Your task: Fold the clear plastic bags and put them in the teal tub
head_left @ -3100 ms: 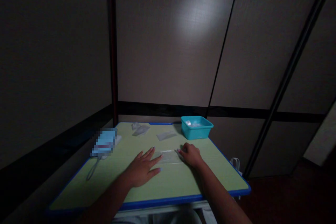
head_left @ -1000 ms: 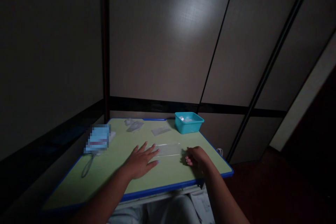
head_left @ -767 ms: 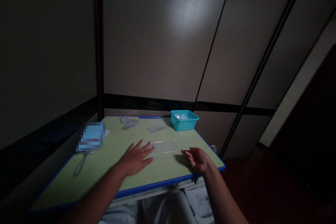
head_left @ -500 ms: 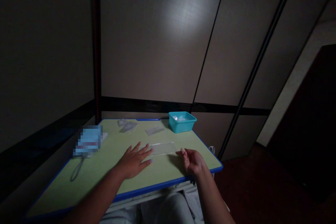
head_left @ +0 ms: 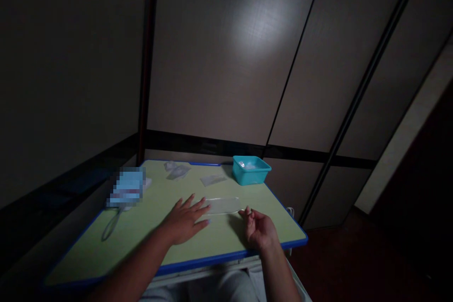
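Note:
A clear flat plastic sleeve (head_left: 223, 205) lies on the yellow-green tabletop. Over its left end my left hand (head_left: 184, 221) rests palm down with fingers spread. At the sleeve's near right corner, my right hand (head_left: 261, 230) is turned partly palm up, thumb and fingers pinched together. A thin edge of the plastic runs up to those fingertips and the corner looks slightly raised. How much of it is between the fingers is hidden.
A turquoise basket (head_left: 250, 177) with clear wrappings inside stands at the back right. Crumpled clear plastic (head_left: 177, 170) and a flat clear piece (head_left: 213, 180) lie behind the sleeve. A blurred-out blue item (head_left: 128, 188) with a strap sits at the left edge. Wardrobe panels rise behind.
My right fingers have closed at the sleeve's near right corner, and its edge now reaches them. My left hand stays spread on the left end. The whole view has shifted slightly.

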`<state>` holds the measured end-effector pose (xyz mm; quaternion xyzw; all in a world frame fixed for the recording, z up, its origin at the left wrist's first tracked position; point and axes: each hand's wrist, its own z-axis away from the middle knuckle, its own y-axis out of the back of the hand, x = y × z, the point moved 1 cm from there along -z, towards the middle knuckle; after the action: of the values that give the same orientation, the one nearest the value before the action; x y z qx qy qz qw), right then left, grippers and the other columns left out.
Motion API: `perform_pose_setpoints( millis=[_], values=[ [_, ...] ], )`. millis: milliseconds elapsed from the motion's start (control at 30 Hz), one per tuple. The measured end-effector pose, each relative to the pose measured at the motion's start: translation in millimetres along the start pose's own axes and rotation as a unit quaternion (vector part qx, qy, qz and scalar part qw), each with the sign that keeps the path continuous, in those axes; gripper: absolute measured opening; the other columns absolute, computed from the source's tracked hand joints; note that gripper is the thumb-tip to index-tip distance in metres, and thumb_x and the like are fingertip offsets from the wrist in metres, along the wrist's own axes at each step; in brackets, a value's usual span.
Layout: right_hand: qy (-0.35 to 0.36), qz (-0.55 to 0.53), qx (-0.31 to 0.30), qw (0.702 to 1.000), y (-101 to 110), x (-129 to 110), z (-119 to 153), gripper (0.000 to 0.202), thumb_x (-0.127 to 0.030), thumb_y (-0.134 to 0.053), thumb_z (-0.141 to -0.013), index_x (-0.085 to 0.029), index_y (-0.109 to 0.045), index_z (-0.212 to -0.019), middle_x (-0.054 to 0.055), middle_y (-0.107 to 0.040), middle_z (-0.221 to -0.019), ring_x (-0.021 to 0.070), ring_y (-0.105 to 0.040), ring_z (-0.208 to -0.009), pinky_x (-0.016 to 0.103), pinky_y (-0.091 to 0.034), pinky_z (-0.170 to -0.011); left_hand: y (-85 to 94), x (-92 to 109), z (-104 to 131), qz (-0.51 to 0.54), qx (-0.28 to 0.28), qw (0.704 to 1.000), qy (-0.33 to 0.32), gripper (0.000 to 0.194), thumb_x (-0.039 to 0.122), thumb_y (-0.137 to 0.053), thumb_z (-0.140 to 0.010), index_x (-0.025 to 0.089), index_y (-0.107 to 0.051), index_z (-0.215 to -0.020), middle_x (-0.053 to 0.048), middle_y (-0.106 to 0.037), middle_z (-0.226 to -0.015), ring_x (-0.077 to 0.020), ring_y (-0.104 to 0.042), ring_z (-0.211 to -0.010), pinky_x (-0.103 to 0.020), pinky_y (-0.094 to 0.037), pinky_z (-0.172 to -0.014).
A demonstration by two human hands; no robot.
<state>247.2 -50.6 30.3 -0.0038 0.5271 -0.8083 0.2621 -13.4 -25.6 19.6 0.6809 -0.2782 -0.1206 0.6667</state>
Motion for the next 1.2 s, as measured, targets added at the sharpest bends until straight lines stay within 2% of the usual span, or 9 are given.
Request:
perform_pose_setpoints(
  millis=[200, 367, 633, 800, 1100, 1200],
  values=[
    [-0.039, -0.019, -0.043, 0.998, -3.4, 27.8, -9.3, 0.025, -0.011, -0.032, -0.086, 0.0, -0.052, -0.097, 0.006, -0.064, -0.054, 0.0092, -0.059, -0.043, 0.015, -0.05, -0.045, 2.4, 2.0, 2.3, 0.011, 0.008, 1.0, -0.003, 0.059, 0.069, -0.016, -0.081, 0.044, -0.021, -0.134, 0.006, -0.016, -0.146, -0.0319, -0.006, -0.133, -0.059, -0.008, -0.101],
    [-0.04, -0.02, -0.04, 0.998, -12.6, 43.8, -20.4, 0.024, -0.009, -0.032, -0.085, -0.004, -0.055, -0.089, 0.005, -0.064, -0.054, 0.0084, -0.058, -0.041, 0.015, -0.05, -0.045, 5.2, 4.1, 3.0, 0.012, 0.01, 1.0, 0.0, 0.059, 0.068, -0.017, -0.081, 0.043, -0.021, -0.135, 0.005, -0.016, -0.146, -0.0316, -0.006, -0.134, -0.059, -0.008, -0.101],
    [-0.015, -0.003, -0.084, 0.996, -10.7, 53.8, -38.6, 0.022, -0.006, -0.034, -0.08, -0.01, -0.056, -0.077, 0.004, -0.065, -0.058, 0.007, -0.059, -0.046, 0.014, -0.051, -0.047, 4.8, 3.8, 2.6, 0.015, 0.009, 1.0, -0.001, 0.058, 0.069, -0.019, -0.081, 0.045, -0.021, -0.134, 0.007, -0.015, -0.146, -0.0326, -0.006, -0.133, -0.06, -0.008, -0.101],
    [-0.006, 0.036, -0.118, 0.992, -14.3, 51.2, -49.2, 0.018, -0.004, -0.04, -0.077, -0.011, -0.056, -0.077, 0.001, -0.064, -0.057, 0.0068, -0.059, -0.047, 0.013, -0.05, -0.047, 5.4, 3.8, 2.4, 0.012, 0.004, 1.0, 0.001, 0.059, 0.069, -0.019, -0.08, 0.045, -0.02, -0.134, 0.007, -0.014, -0.146, -0.0321, -0.005, -0.134, -0.06, -0.008, -0.101],
    [0.046, 0.061, -0.012, 0.997, -22.8, 27.9, -26.1, 0.025, -0.017, -0.037, -0.088, -0.011, -0.053, -0.07, 0.005, -0.062, -0.05, 0.0086, -0.056, -0.039, 0.014, -0.048, -0.04, 5.5, 3.3, 3.4, 0.013, 0.003, 1.0, -0.001, 0.059, 0.069, -0.018, -0.08, 0.045, -0.021, -0.134, 0.006, -0.015, -0.146, -0.032, -0.005, -0.133, -0.06, -0.008, -0.101],
    [0.049, 0.114, -0.008, 0.992, -23.6, 26.7, -27.4, 0.021, -0.02, -0.038, -0.088, -0.012, -0.053, -0.075, 0.003, -0.061, -0.05, 0.0069, -0.05, -0.033, 0.015, -0.046, -0.037, 4.8, 3.0, 3.0, 0.013, 0.0, 1.0, 0.001, 0.059, 0.069, -0.018, -0.08, 0.045, -0.021, -0.134, 0.007, -0.015, -0.146, -0.0315, -0.005, -0.134, -0.059, -0.007, -0.102]
  ],
)
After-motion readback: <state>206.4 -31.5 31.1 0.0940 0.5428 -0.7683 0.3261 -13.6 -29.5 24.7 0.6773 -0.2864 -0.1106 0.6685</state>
